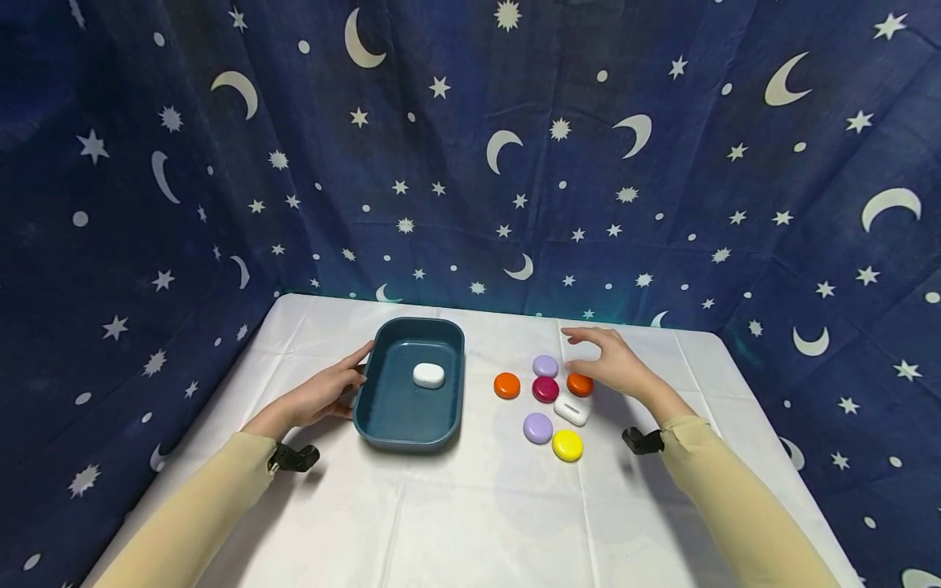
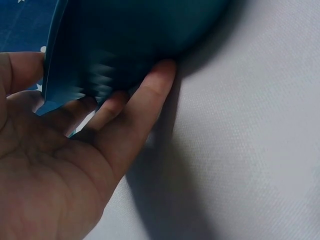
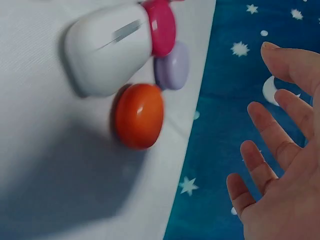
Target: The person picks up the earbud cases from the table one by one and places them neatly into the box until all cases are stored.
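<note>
My left hand (image 1: 323, 398) rests its fingers against the left side of a dark teal rectangular tray (image 1: 365, 400). In the left wrist view, fingertips (image 2: 162, 75) touch the tray's outer wall low down near the cloth. Inside the tray lies a small white rounded piece (image 1: 429, 376). Over the loose pieces, my right hand (image 1: 606, 359) is held with fingers spread and nothing in them. Closest to it is an orange disc (image 3: 139, 116), beside a white oblong piece with a slot (image 3: 110, 50), a magenta disc (image 3: 162, 27) and a lilac disc (image 3: 173, 66).
Left of that cluster lies another orange disc (image 1: 506, 385). A second lilac disc (image 1: 538, 428) and a yellow disc (image 1: 568, 446) lie nearer the front. White cloth (image 1: 485, 523) covers the table. A dark blue moon-and-star curtain (image 1: 456, 163) hangs behind and at both sides.
</note>
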`<state>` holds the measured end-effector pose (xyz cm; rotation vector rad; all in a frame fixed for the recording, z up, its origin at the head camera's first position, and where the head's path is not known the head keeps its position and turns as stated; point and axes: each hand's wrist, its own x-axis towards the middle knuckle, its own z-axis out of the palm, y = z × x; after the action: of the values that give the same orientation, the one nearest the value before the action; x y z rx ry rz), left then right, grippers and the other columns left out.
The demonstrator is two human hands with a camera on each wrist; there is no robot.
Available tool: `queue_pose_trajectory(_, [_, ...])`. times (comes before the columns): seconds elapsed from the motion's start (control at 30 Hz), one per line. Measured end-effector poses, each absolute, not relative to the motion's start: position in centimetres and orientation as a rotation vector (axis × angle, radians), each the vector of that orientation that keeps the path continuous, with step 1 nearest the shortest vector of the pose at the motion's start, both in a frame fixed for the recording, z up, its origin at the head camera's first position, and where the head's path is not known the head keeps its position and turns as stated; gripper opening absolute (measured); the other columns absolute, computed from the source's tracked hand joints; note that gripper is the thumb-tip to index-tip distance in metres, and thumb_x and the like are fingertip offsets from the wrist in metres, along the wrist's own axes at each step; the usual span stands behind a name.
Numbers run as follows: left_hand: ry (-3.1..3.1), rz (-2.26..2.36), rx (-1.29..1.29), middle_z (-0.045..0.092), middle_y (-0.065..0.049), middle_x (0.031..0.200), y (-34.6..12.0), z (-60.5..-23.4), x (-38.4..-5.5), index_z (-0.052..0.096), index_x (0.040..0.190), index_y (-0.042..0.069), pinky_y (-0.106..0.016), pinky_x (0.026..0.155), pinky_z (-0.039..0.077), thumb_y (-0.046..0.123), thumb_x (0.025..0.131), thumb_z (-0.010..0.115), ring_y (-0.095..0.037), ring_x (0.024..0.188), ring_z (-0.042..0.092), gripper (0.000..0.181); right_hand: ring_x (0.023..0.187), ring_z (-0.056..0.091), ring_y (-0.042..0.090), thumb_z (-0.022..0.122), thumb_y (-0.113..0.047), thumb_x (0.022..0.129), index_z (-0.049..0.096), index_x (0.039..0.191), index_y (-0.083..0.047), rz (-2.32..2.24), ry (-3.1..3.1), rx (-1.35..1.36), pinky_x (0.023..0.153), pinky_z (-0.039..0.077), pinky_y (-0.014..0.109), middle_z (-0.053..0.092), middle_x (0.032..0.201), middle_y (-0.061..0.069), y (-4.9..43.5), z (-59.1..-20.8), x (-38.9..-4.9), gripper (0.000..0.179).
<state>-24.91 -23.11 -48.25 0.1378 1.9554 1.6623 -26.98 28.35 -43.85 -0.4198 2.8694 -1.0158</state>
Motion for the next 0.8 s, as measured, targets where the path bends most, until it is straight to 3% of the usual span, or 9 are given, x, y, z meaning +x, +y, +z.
queue_pose_trajectory(0.3, [1.967, 1.659, 0.138, -0.002, -0.022, 0.168, -23.1, -48.2, -24.8, 0.007, 0.165, 0.04, -0.045, 0.075, 0.055, 0.013, 0.102, 0.04, -0.041, 0.137, 0.031, 0.076, 0.133, 0.036, 0.039, 0.075, -0.027, 0.092, 0.055, 0.149, -0.015, -0.995, 2.817, -0.405, 0.107, 0.031, 0.066, 0.06, 0.136, 0.017, 30.2, -45.0, -26.3, 0.061])
queue_pose_trajectory(0.8, [1.949, 1.684, 0.146, 0.003, -0.022, 0.167, -23.0, -48.2, -24.7, 0.007, 0.165, 0.038, -0.045, 0.073, 0.055, 0.013, 0.103, 0.041, -0.042, 0.137, 0.029, 0.075, 0.128, 0.047, 0.046, 0.075, -0.021, 0.093, 0.055, 0.147, -0.005, -1.018, 2.761, -0.383, 0.105, 0.037, 0.067, 0.06, 0.134, 0.022, 32.5, -47.5, -26.0, 0.06])
